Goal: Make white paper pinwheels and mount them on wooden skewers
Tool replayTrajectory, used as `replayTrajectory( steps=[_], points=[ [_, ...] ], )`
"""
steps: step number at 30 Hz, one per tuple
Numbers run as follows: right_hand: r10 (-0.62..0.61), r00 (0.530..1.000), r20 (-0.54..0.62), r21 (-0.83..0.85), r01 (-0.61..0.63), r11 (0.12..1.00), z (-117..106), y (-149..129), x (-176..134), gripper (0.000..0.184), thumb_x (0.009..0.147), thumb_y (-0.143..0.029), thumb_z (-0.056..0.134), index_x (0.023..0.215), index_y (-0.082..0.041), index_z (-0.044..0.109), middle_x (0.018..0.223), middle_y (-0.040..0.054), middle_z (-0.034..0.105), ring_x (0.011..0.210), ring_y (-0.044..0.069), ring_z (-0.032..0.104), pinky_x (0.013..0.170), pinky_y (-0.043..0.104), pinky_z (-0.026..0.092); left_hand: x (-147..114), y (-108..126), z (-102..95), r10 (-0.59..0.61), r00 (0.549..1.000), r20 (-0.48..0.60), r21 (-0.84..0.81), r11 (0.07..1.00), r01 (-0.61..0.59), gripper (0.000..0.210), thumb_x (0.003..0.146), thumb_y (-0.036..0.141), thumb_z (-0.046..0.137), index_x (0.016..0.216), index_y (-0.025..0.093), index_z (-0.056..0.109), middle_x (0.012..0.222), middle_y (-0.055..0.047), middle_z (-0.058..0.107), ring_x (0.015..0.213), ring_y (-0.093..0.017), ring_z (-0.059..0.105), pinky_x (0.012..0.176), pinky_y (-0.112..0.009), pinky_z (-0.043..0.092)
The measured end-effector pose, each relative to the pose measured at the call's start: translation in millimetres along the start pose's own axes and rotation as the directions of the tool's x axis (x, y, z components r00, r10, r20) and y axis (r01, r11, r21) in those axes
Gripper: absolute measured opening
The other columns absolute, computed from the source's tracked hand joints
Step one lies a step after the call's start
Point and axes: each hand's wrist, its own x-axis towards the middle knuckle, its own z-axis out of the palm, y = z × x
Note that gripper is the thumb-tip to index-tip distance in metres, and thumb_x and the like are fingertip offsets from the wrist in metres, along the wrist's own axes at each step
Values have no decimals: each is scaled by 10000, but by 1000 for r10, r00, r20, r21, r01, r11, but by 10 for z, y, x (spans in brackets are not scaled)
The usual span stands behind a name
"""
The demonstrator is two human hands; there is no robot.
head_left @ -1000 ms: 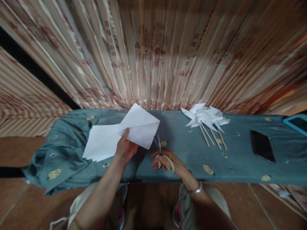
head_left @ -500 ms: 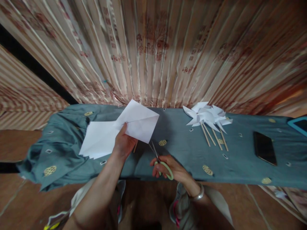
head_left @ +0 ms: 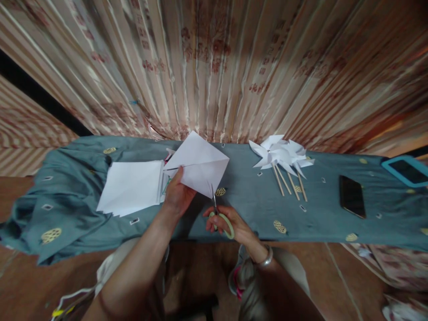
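My left hand [head_left: 180,192] grips a square sheet of white paper [head_left: 203,162] by its lower left part, thumb on top. The sheet is turned corner-up, with a crease and a slit running in from its left corner. My right hand [head_left: 225,223] has its fingers in the light green handles of the scissors [head_left: 214,200]. Their parted blades lie at the sheet's lower corner, one in front of the paper. Left of my hands lies a stack of white paper squares [head_left: 130,187].
Several white paper pinwheels [head_left: 277,154] on wooden sticks lie to the right. Beyond them are a dark phone [head_left: 352,196] and a blue-framed tablet [head_left: 408,170]. A grey-green cloth [head_left: 247,214] covers the narrow table, and a patterned curtain [head_left: 207,67] hangs behind.
The held sheet has moved right, away from the paper stack. The scissor blades have come up onto its lower corner. The view has shifted slightly.
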Motion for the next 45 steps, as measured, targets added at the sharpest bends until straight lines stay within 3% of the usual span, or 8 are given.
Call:
replayTrajectory(
  steps=[11, 19, 28, 33, 40, 45],
  points=[
    [21, 1000, -2, -14, -21, 1000, 11, 31, 30, 509, 724, -620, 650, 873, -133, 636, 633, 13, 619, 527, 101, 560, 445, 191, 389, -10, -4, -52, 12, 999, 41, 29, 999, -13, 306, 950, 222, 421, 1157, 127, 625, 860, -49, 745, 748, -161, 689, 714, -260, 552],
    [81, 997, -5, -27, -81, 996, 30, -25, 42, 514, 695, -650, 651, 787, -145, 624, 593, -6, 612, 491, 83, 534, 430, 182, 353, -22, -5, -66, 35, 997, 65, 129, 991, -43, 431, 801, -42, 495, 1141, 167, 657, 867, -11, 758, 714, -149, 697, 706, -231, 545],
    [155, 988, 12, -112, -153, 982, 36, -110, 74, 534, 723, -675, 598, 658, -145, 613, 542, -7, 598, 443, 64, 482, 418, 179, 325, -44, 31, -8, 41, 998, 41, 79, 996, -44, 372, 857, 23, 485, 1175, 151, 628, 1028, -63, 736, 920, -186, 700, 855, -298, 550],
    [157, 988, 16, -166, -152, 974, 36, -151, 82, 563, 728, -688, 581, 577, -147, 607, 490, -14, 560, 428, 60, 467, 420, 181, 318, -52, 78, 17, 21, 1000, 20, 74, 997, -22, 340, 907, 68, 443, 1204, 103, 604, 986, -89, 745, 885, -182, 711, 882, -308, 548],
    [95, 995, 33, -9, -95, 995, 97, -36, 103, 525, 696, -661, 639, 824, -153, 629, 620, -7, 635, 497, 78, 534, 449, 176, 383, 4, 107, -13, 42, 999, -10, 11, 999, -42, 365, 929, 86, 406, 1260, 95, 558, 1014, -98, 739, 897, -166, 710, 902, -284, 536],
    [45, 999, 5, -12, -45, 999, 98, -32, 105, 491, 723, -632, 630, 833, -153, 635, 657, 12, 647, 555, 95, 569, 473, 183, 394, -9, 82, -19, 33, 999, -3, 55, 998, -33, 348, 927, 93, 411, 1229, 83, 583, 922, -86, 753, 825, -166, 717, 863, -281, 546]
  ],
)
